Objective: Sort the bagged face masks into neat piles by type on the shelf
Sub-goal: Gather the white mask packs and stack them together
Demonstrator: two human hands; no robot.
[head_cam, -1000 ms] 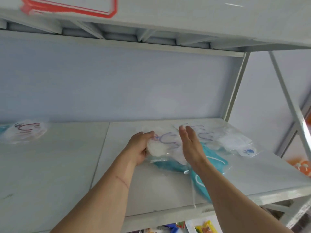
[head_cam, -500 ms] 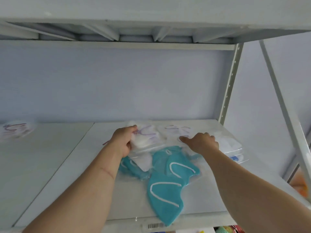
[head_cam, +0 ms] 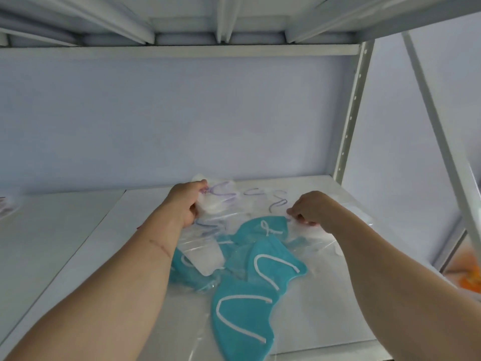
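On the white shelf (head_cam: 78, 256) lies a loose heap of bagged masks. My left hand (head_cam: 183, 203) grips a bagged white mask with purple straps (head_cam: 221, 196) at the heap's back left. My right hand (head_cam: 311, 208) pinches the edge of a clear bag (head_cam: 294, 222) at the heap's right side. Several teal masks with white straps (head_cam: 242, 316) in clear bags spread toward the front edge. More white masks with purple straps (head_cam: 265, 196) lie between my hands, toward the back.
The upper shelf's underside (head_cam: 223, 19) hangs close overhead. A perforated upright (head_cam: 350, 118) and a diagonal brace (head_cam: 442, 131) stand at the right. Another bagged mask (head_cam: 4, 204) shows at the far left edge. Something orange (head_cam: 471, 277) lies beyond the shelf, lower right.
The view has come closer to the shelf. My right hand went from hovering flat over the heap to pinching a bag edge at its right. My left hand keeps its grip on the white mask.
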